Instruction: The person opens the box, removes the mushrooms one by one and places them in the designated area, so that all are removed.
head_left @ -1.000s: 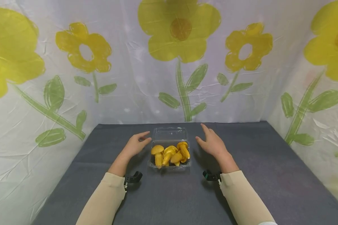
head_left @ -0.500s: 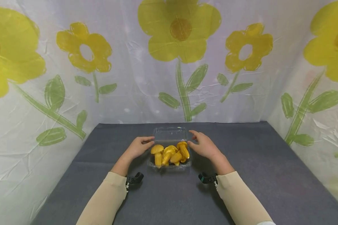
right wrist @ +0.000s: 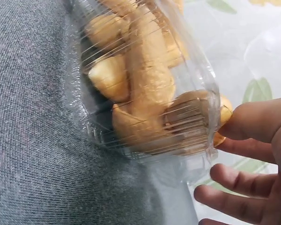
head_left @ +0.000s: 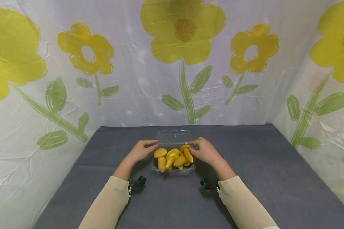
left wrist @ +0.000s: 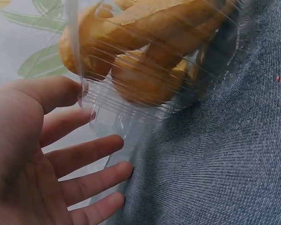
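Note:
A clear plastic clamshell box (head_left: pixel 173 172) stands on the table with its lid (head_left: pixel 173 137) laid back, away from me. Several yellow mushrooms (head_left: pixel 172 157) fill its base. At the box's back left corner, my left hand (head_left: pixel 140 150) pinches the rim between thumb and index finger. The left wrist view shows that hand's other fingers (left wrist: pixel 96 185) spread, touching nothing. My right hand (head_left: pixel 205 150) pinches the rim at the back right corner, thumb (right wrist: pixel 253 119) by a mushroom cap. Its index fingertip is partly hidden behind the rim in the right wrist view.
Dark grey cloth covers the table (head_left: pixel 172 203). A white curtain (head_left: pixel 129 95) printed with yellow flowers stands behind it and along both sides. Each wrist wears a black strap, such as the left strap (head_left: pixel 137 182).
Both hands have come inward to the box's back corners and taken hold of the rim, the right one from farther out. The box and mushrooms look unmoved.

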{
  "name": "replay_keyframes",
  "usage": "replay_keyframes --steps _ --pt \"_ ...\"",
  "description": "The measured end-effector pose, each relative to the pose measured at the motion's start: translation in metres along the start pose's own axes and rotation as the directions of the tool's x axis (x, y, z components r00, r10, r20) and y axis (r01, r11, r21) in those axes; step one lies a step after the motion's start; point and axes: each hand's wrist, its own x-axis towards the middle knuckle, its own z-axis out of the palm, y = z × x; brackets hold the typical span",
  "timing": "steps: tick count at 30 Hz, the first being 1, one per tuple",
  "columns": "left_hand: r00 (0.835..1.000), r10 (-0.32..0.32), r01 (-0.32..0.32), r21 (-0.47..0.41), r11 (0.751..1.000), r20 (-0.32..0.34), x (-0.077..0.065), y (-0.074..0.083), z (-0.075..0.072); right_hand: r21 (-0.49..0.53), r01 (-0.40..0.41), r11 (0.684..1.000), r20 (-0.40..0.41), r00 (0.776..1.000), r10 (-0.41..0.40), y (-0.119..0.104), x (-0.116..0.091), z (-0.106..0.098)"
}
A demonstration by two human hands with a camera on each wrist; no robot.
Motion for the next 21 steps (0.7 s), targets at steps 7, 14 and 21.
replay_keyframes --steps 7,14,21 --pt "1.0 -0.001 0.001 0.015 1.0 0.01 0.002 -0.0021 0.0044 -0.019 -0.045 0.999 -0.075 0.996 0.043 0.0003 -0.0038 0.005" --pt "1.0 -0.021 0.021 0.005 1.0 0.006 -0.0019 0.0007 0.0032 -0.048 -0.005 0.999 -0.133 0.991 -0.001 -0.0013 -0.0042 0.0081" --pt "1.0 -0.022 0.022 0.005 1.0 0.008 0.0 0.0028 0.001 -0.048 0.011 0.999 -0.167 0.986 -0.019 -0.001 -0.0027 0.0058"
